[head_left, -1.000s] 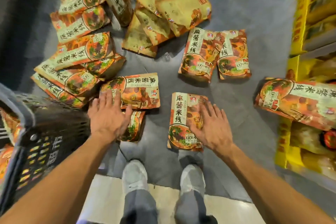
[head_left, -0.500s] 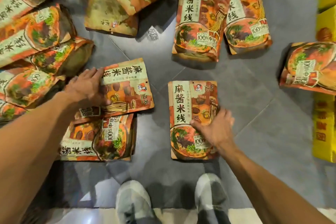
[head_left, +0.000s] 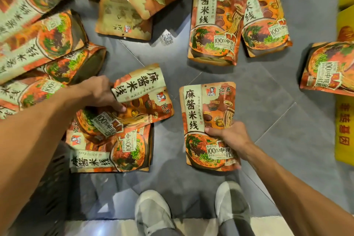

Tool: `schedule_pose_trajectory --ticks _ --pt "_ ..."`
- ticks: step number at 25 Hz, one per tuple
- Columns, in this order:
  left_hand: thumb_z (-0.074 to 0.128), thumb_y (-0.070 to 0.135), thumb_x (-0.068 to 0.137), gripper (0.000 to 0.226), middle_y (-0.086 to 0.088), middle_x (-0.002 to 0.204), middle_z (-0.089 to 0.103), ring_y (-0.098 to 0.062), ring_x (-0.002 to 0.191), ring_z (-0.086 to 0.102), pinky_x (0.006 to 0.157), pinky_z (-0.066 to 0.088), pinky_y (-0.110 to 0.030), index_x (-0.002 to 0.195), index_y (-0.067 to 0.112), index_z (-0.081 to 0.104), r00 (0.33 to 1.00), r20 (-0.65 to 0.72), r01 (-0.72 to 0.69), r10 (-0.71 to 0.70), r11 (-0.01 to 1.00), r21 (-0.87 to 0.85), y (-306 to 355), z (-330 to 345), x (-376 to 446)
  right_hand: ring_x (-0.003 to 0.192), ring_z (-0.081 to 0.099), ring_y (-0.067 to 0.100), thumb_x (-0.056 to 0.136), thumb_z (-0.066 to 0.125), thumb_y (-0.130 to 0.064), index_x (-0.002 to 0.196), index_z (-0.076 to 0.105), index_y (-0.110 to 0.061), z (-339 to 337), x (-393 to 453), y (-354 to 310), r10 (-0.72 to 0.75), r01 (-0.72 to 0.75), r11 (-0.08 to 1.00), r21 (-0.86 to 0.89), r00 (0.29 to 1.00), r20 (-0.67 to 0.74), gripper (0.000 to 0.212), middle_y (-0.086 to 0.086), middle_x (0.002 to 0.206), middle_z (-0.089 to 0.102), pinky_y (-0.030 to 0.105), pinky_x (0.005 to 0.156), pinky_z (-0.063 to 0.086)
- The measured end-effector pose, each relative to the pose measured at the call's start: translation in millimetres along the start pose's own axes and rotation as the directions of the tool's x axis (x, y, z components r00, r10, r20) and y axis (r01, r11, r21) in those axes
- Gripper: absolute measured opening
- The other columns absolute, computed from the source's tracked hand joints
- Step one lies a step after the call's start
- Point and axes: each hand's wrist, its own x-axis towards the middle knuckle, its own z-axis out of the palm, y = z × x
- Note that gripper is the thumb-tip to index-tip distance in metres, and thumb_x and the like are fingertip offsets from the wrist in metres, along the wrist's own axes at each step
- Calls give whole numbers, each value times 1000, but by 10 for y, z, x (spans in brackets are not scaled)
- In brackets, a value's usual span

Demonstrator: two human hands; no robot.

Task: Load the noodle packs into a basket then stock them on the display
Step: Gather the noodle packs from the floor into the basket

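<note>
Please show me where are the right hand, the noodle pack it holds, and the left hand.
right hand (head_left: pixel 232 137), head view, on its back
noodle pack in the right hand (head_left: pixel 193 109), head view, on its pale label
left hand (head_left: pixel 99 92), head view, on its back

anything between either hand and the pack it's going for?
Nothing visible. The left hand already grips the tilted noodle pack, and the right hand grips the upright noodle pack.
</note>
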Motion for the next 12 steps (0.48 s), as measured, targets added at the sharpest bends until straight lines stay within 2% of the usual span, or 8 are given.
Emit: schedule_pose_trajectory --ticks 3,5,7,9,12 --pt "93 38 67 43 -1 90 70 -23 86 66 77 50 -30 93 23 62 998 31 -43 47 992 -121 51 50 -211 77 78 22 76 87 -18 107 72 -12 12 -150 -142 -29 27 999 32 999 44 35 2 87 80 38 74 62" --pt "93 33 67 39 2 91 73 -21 87 68 81 52 -31 92 23 64 998 -8 -68 69 955 -288 65 106 -378 74 78 22 79 84 -17 105 72 -11 -27 -322 -286 -65 62 996 67 997 48 28 2 85 80 33 66 62" --pt "94 22 67 33 3 85 74 -19 81 69 83 55 -32 87 21 67 998 -67 -50 13 813 -580 109 127 -630 72 78 20 80 84 -16 100 73 -11 -91 -531 -472 -100 98 989 114 995 12 23 2 81 80 27 57 59" --pt "92 10 69 32 4 85 74 -16 80 68 81 55 -28 90 19 69 991 -112 -50 -66 598 -800 212 89 -970 74 78 22 80 83 -13 99 73 -10 -180 -777 -705 -124 125 978 167 992 -16 21 4 82 80 30 61 60" --pt "91 10 68 39 1 93 76 -18 86 72 80 56 -30 100 14 71 981 -127 -58 -150 396 -916 340 -71 -1458 82 78 29 78 84 -9 101 74 -7 -336 -1166 -1135 -189 190 959 212 982 -22 26 9 90 80 39 75 62"
